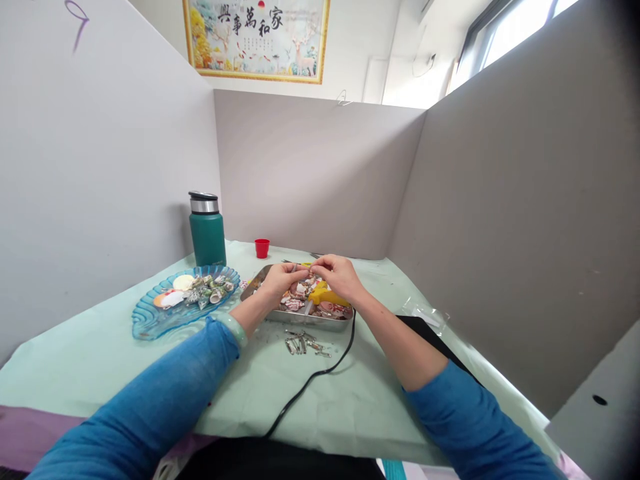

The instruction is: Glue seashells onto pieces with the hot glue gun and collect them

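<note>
Over the metal tray (300,319), my left hand (284,281) and my right hand (339,275) meet fingertip to fingertip. Both are closed in a pinch, and whatever small piece sits between them is too tiny to make out. Below my right hand, a yellow glue gun (326,294) lies in the tray among several small patterned pieces (295,304). Its black cord (313,377) runs over the front rim and down the table. Just in front of the tray is a loose pile of small silvery metal clips or pins (301,343).
Left of the tray, a blue scalloped plate (143,325) bears patterned pieces and round discs. Behind it stands a green bottle (207,233); a red cup (262,249) is further back. A clear plastic bag (425,313) lies at right. Grey partitions (320,167) enclose the table.
</note>
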Demonstrator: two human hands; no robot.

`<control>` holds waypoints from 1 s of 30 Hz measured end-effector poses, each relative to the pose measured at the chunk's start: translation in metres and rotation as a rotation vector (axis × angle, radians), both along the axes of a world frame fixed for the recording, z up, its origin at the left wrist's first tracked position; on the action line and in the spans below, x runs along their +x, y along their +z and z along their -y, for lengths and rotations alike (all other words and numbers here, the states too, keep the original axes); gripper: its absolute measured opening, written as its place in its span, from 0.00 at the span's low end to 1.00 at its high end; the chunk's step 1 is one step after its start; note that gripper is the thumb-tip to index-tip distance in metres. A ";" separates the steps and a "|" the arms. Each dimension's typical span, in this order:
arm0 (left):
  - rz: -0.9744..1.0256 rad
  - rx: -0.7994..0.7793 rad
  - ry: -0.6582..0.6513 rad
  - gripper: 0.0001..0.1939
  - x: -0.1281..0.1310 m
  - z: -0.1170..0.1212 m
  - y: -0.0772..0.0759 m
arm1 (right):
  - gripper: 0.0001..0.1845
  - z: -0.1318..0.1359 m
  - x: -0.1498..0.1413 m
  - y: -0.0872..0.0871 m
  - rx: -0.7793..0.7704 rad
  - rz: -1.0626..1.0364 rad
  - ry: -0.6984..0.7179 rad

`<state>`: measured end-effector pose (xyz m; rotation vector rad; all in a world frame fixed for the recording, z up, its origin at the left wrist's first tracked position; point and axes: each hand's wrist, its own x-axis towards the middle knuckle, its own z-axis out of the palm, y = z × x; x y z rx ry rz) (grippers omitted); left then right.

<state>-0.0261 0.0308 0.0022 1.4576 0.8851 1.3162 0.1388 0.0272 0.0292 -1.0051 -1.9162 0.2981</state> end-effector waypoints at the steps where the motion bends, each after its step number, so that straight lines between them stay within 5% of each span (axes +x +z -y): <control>1: 0.006 -0.003 -0.009 0.15 0.000 0.000 0.000 | 0.09 0.000 0.000 0.000 -0.009 -0.017 0.016; 30: -0.035 0.045 -0.029 0.17 0.000 -0.002 -0.005 | 0.08 -0.003 -0.005 -0.009 -0.152 -0.221 0.094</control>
